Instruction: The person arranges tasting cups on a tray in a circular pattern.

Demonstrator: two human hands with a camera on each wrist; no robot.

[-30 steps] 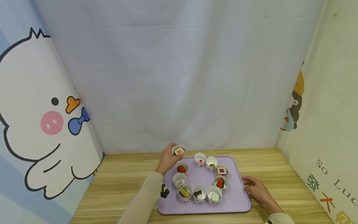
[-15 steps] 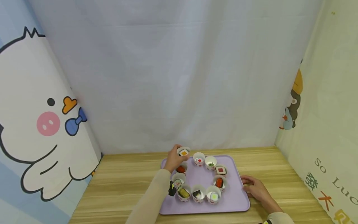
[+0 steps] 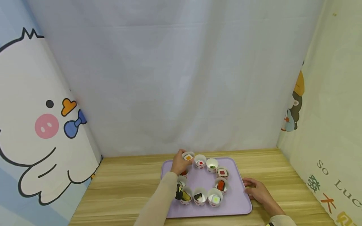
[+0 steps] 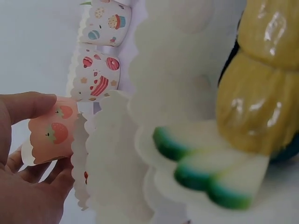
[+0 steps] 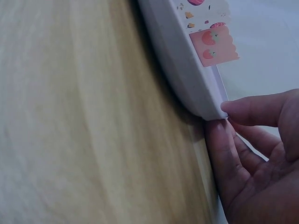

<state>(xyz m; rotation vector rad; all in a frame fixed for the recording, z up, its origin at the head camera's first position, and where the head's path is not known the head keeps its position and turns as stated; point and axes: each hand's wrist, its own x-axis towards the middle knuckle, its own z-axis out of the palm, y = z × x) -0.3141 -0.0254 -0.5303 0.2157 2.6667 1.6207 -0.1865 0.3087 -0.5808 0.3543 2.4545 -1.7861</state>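
Observation:
My left hand (image 3: pixel 178 164) grips a paper baking cup (image 3: pixel 188 156) holding a square white sushi piece with an orange centre. In the left wrist view this cup (image 4: pixel 58 133) is pink with strawberries, between thumb and fingers. It is at the back left of a lilac tray (image 3: pixel 236 204), beside a cup with a red-dotted piece (image 3: pixel 200 161). On the tray's right rim, my right hand (image 3: pixel 259 190) pinches the edge, thumb above and fingers below. Several more sushi cups form a ring, among them a red-topped piece (image 3: pixel 221 185) and a yellow-topped piece (image 3: pixel 186 196).
The tray lies on a wood-grain table (image 3: pixel 127 182). A pale curtain (image 3: pixel 175 78) hangs behind it, with printed cloth walls on both sides. My left forearm (image 3: pixel 158 201) crosses the tray's left side and partly hides cups there.
My left hand has moved right and slightly down with the cup, bringing it beside the red-dotted piece's cup. The right hand has stayed at the tray's rim.

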